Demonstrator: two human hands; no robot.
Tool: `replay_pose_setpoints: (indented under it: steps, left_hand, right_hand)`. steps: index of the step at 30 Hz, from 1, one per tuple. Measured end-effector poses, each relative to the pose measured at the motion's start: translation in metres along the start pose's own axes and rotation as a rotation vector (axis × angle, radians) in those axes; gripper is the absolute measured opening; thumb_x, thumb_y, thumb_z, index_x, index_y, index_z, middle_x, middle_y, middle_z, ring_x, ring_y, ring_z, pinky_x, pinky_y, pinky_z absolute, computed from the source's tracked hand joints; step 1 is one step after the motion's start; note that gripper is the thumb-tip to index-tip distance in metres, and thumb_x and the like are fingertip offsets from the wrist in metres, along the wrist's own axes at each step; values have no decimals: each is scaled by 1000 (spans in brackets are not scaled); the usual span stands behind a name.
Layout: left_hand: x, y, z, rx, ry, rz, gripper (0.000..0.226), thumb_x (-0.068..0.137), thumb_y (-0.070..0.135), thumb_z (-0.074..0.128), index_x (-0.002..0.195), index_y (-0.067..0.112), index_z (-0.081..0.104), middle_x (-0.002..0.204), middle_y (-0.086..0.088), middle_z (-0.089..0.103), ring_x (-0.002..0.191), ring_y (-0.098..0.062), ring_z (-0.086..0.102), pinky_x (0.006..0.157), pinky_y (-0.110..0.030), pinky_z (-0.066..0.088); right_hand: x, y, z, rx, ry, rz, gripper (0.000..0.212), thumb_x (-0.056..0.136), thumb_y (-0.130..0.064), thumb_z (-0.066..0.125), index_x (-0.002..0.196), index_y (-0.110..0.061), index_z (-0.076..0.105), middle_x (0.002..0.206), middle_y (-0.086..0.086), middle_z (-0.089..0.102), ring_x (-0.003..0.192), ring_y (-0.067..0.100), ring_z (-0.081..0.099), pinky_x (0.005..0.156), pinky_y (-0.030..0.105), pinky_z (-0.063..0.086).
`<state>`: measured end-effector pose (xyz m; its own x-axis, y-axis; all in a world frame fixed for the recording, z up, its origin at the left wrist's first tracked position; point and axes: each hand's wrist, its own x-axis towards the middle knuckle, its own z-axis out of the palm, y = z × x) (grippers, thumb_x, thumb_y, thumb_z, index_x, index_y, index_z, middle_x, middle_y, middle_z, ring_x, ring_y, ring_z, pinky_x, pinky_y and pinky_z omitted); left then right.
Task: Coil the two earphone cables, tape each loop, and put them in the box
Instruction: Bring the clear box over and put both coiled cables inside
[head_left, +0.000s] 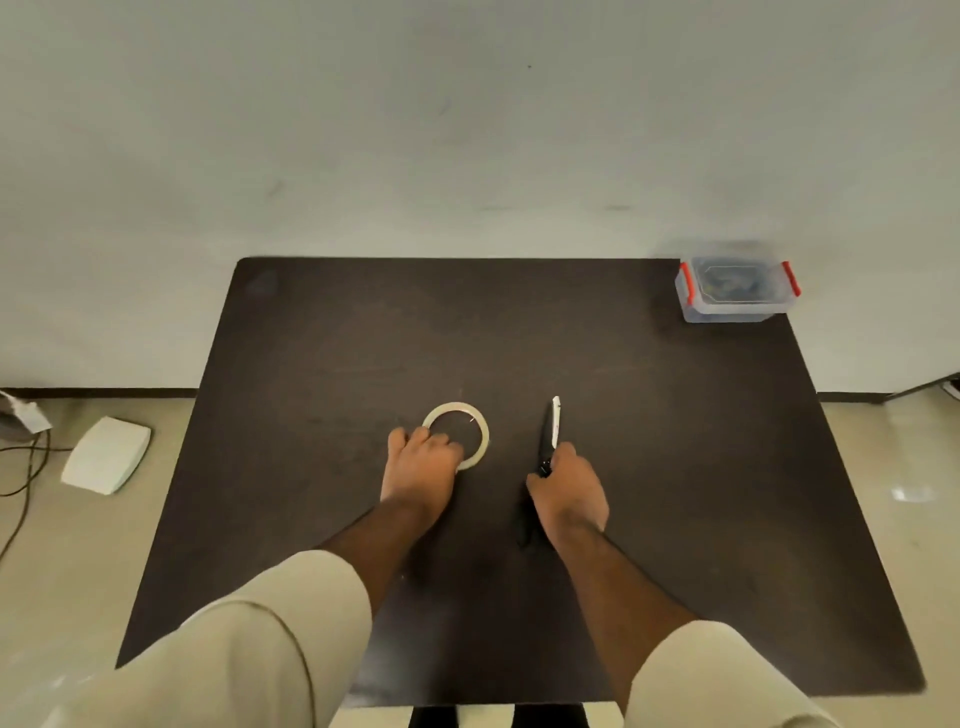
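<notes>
Clear plastic box (735, 291), closed at the table's (322, 332) far right corner, seemingly holds the light, limp earphones; left hand (421, 460) grips the tape roll (460, 434), right hand (569, 491) clasps scissors (549, 436).

Nothing could be read from where I stood: no lettering, label, brand, number or sign showed on anything in view. The tape roll (457, 435) carried no print that I could make out, the clear box (736, 291) with its red clips bore no sticker or writing, and the knife (549, 436) showed no mark on blade or handle. The dark desk (675, 467) was blank too, as was the white device (106, 455) lying on the floor.
</notes>
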<state>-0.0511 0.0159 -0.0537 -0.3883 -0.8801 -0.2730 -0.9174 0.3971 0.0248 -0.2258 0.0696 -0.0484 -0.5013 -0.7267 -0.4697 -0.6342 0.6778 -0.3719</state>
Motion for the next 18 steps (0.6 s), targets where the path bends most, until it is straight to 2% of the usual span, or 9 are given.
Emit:
replay_pose_setpoints:
  steps: [2,5,8,12,18]
  left_hand:
    - [2,-1,1,-23,4,32,14,94,30,49,105,29,58,109,5,62,110,-20,50,97,-41,25]
    - [7,1,2,-46,-57,69,30,88,43,57,115,28,56,116,4,60,115,-20,51,104,-42,22]
    - [15,6,1,1,-116,159,22,91,36,53,109,24,61,109,3,61,111,-19,53,113,-40,10]
    - [39,25,-15,-12,-20,180,23,97,32,44,111,23,61,107,4,61,108,-16,56,115,-31,8]
    - [130,90,-71,-94,100,222,24,95,24,47,113,19,61,110,-1,62,112,-19,55,115,-29,13]
  right_hand:
    - [-3,2,-1,56,8,17,25,81,-28,64,97,-22,46,97,2,60,88,22,59,68,36,52]
    - [-1,6,-8,148,2,47,29,80,-26,65,104,-23,50,99,0,60,87,21,60,68,34,51]
    - [10,12,-23,170,4,39,23,77,-24,64,98,-18,58,96,2,60,85,22,60,70,35,53]
    - [42,21,-61,171,44,11,18,76,-24,64,92,-14,62,96,3,59,85,23,60,71,34,51]
    - [133,22,-136,65,146,-73,24,80,-25,64,100,-11,64,103,10,61,94,30,61,79,37,52]
